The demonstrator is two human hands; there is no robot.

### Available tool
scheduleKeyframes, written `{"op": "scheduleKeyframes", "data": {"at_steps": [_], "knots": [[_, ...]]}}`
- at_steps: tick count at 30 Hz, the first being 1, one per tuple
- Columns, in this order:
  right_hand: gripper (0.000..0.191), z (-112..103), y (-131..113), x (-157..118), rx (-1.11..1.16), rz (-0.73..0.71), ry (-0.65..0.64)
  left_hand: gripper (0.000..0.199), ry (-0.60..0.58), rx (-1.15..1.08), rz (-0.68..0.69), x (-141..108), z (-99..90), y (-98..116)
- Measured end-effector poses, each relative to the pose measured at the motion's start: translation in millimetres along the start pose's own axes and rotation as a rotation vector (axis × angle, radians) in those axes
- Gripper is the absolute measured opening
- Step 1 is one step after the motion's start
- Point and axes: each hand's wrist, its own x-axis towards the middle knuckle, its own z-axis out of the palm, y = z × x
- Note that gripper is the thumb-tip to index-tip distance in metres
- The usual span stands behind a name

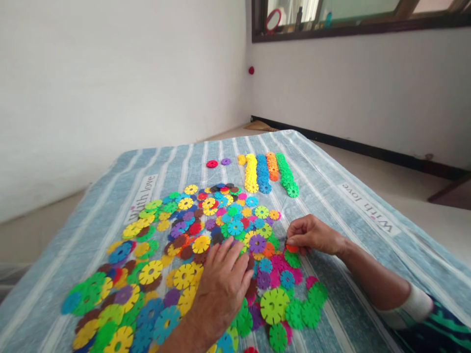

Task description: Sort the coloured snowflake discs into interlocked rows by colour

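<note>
Slotted plastic discs in many colours lie in a wide, loose heap (150, 272) on a striped cloth. My left hand (224, 274) rests palm down over the middle of the heap, fingers stretched out. At the heap's right edge, my right hand (312, 236) pinches an orange disc (292, 248) between thumb and fingers, just above a green disc (292, 260). Behind the heap are overlapping rows of discs: a yellow row (251, 174), a blue row (263, 174), an orange row (272, 165) and a green row (286, 175).
Left of the rows, a red disc (212, 164) and a purple disc (225, 162) lie singly, with a small yellow-orange disc (242, 160) beside the yellow row. The striped cloth (353, 230) covers the surface. White walls and a window ledge with a red-framed mirror (273, 21) stand beyond.
</note>
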Motion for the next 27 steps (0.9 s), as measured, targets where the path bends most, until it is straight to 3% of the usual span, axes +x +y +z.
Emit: {"op": "scheduleKeyframes", "data": {"at_steps": [3,7,13,16,19,27], "knots": [[0.029,12.2,-1.6,2.5,0.004,-0.051,0.108,0.013,0.019,-0.002,-0.019,-0.8,2.2,0.6],[0.022,34.6,0.1,7.9,-0.046,-0.117,0.153,0.015,0.015,-0.026,-0.020,-1.8,3.2,1.6],[0.012,54.5,-3.8,13.2,-0.414,-0.186,0.290,0.016,-0.001,-0.033,-0.039,-1.3,1.0,3.8],[0.017,56.0,-11.1,11.5,-0.566,-0.173,0.290,0.016,-0.009,-0.034,-0.033,-0.2,-0.7,4.6],[0.009,56.6,-17.6,8.6,-0.711,-0.168,0.273,0.016,-0.011,-0.041,-0.028,0.4,-1.3,4.8],[0.018,61.8,-13.9,4.0,-0.937,-0.308,0.236,0.017,-0.008,-0.059,-0.033,-1.0,-1.1,5.0]]}}
